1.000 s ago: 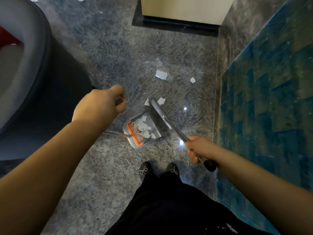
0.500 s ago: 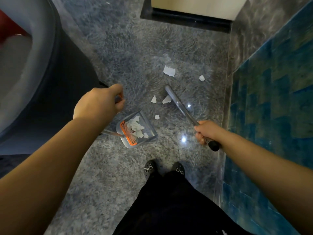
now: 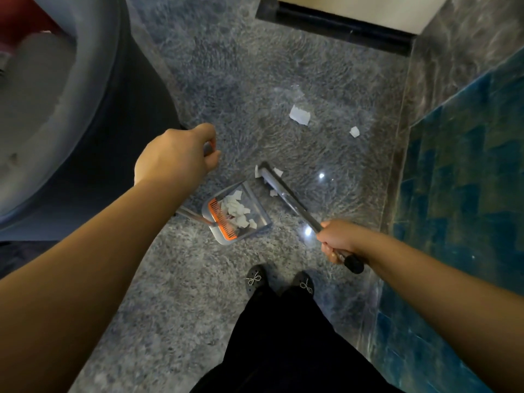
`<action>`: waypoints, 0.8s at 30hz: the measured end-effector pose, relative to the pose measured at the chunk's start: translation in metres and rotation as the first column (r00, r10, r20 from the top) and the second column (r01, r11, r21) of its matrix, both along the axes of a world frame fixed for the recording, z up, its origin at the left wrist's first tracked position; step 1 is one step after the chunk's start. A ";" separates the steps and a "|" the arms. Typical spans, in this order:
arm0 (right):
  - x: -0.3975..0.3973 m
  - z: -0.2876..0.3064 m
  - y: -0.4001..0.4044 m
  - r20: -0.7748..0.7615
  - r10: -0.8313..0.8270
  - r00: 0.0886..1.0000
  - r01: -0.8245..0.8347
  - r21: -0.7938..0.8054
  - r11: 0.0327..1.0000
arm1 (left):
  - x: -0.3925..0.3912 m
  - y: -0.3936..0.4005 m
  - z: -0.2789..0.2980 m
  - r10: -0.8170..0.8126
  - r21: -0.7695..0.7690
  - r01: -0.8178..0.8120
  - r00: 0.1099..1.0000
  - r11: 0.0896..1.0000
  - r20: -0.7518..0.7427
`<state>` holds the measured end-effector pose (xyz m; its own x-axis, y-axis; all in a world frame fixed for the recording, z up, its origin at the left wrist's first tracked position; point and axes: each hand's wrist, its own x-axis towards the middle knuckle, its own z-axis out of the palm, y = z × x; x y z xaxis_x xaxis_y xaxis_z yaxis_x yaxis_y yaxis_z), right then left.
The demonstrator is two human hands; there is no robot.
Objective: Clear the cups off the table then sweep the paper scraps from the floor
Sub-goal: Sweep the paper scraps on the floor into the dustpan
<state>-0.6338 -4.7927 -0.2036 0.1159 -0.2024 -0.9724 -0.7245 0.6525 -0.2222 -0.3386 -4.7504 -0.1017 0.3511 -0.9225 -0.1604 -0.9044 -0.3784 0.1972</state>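
Observation:
My left hand [image 3: 177, 157] grips the top of the dustpan's long handle. The grey dustpan [image 3: 256, 211] with an orange comb edge rests on the grey floor and holds several white paper scraps [image 3: 236, 208]. My right hand [image 3: 338, 239] grips the broom handle [image 3: 300, 212] near its black end cap. The broom head [image 3: 269, 173] sits on the floor just beyond the pan's mouth, with small scraps [image 3: 273, 192] beside it. Two more scraps lie farther off: a larger one [image 3: 299, 115] and a small one [image 3: 354, 132].
A round grey table edge [image 3: 65, 109] and its dark base fill the left. A blue tiled wall [image 3: 465, 177] runs along the right. A pale cabinet with a dark plinth [image 3: 340, 21] stands ahead. My black shoes [image 3: 279, 282] are just behind the pan.
The broom swung out away from the dustpan and has come back down toward it, dragging scraps near the pan's mouth. The dustpan has stayed put in my left hand.

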 end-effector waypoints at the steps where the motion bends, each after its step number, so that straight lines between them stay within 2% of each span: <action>1: 0.002 0.003 0.005 0.008 0.008 1.000 -0.008 0.020 1.000 | 0.001 0.001 0.000 -0.004 -0.008 0.004 1.000 1.000 -0.003; 5: 0.003 0.015 0.019 0.061 -0.104 0.993 0.095 0.134 0.986 | -0.002 0.003 0.000 -0.032 -0.031 0.032 0.999 0.999 -0.010; 10: 0.001 0.032 0.026 0.101 -0.206 0.973 0.187 0.174 0.967 | -0.003 0.010 0.000 -0.028 -0.051 0.028 1.000 0.998 -0.010; 20: 0.002 0.053 0.002 0.123 -0.105 0.987 0.110 -0.036 0.993 | -0.009 0.018 0.002 -0.038 -0.042 0.038 0.999 0.998 0.007; 24: 0.011 0.036 -0.010 0.096 0.059 0.994 -0.043 -0.160 0.986 | -0.004 0.021 0.003 -0.037 -0.046 0.037 0.999 0.998 -0.008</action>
